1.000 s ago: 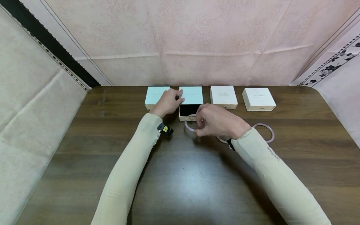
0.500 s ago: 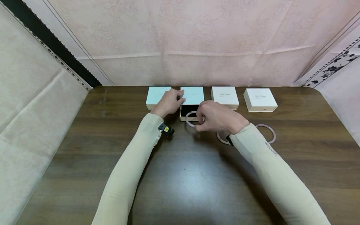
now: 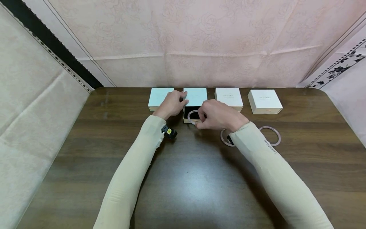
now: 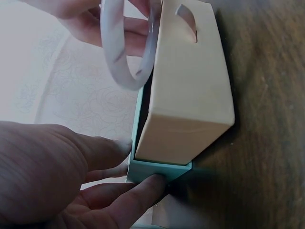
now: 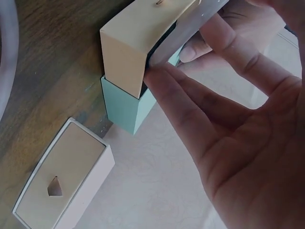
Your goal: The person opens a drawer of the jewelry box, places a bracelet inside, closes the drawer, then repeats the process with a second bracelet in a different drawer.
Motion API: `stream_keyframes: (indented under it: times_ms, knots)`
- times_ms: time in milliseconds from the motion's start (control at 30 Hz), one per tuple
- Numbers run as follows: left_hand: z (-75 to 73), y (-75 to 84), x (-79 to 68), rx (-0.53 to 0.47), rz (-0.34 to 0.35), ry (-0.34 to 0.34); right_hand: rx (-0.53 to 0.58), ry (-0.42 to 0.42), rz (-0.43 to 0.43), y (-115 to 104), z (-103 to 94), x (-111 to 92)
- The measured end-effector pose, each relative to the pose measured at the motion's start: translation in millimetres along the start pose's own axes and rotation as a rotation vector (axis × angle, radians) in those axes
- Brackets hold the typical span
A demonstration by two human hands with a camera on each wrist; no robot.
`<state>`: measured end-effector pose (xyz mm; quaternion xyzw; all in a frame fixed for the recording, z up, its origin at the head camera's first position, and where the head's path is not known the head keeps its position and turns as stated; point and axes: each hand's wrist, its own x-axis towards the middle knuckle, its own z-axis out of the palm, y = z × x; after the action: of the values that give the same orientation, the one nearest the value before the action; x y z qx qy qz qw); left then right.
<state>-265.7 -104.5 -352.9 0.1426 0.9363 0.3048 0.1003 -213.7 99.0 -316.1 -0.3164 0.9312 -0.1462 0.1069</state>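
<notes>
My right hand (image 3: pixel 221 115) pinches a pale lilac bangle (image 4: pixel 113 43) over the pulled-out drawer (image 4: pixel 190 83) of the second turquoise box (image 3: pixel 196 96). The drawer is cream outside and dark inside, with a small ribbon tab (image 4: pixel 188 20) on its front. In the left wrist view the bangle stands tilted at the drawer's rim. My left hand (image 3: pixel 171 104) grips the turquoise sleeve (image 4: pixel 155 171), thumb on one face and a finger on another. In the right wrist view, my right fingers hide part of the bangle and the drawer's opening.
Another turquoise box (image 3: pixel 159 96) stands on the left, partly behind my left hand. Two white boxes (image 3: pixel 228 96) stand to the right along the table's back edge. Two more bangles lie on the wooden table, one bangle (image 3: pixel 225 143) beside and one bangle (image 3: pixel 278 135) beyond my right forearm.
My right hand has moved away from me with the bangle, from in front of the drawer to over its opening. The left hand keeps its hold on the box.
</notes>
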Motion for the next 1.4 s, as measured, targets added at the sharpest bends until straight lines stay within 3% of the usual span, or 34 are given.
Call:
stream_keyframes:
  times_ms: [700,1200,1400]
  knots:
    - [0.6,0.1,2.3,0.011,0.01,0.008,-0.055,0.024,0.107,-8,4.7,16]
    - [-0.4,-0.8,1.3,0.013,0.021,0.018,-0.133,0.051,0.101,-13,7.6,22]
    - [-0.3,0.5,1.9,0.016,0.019,0.018,-0.156,0.052,0.164,-17,9.2,25]
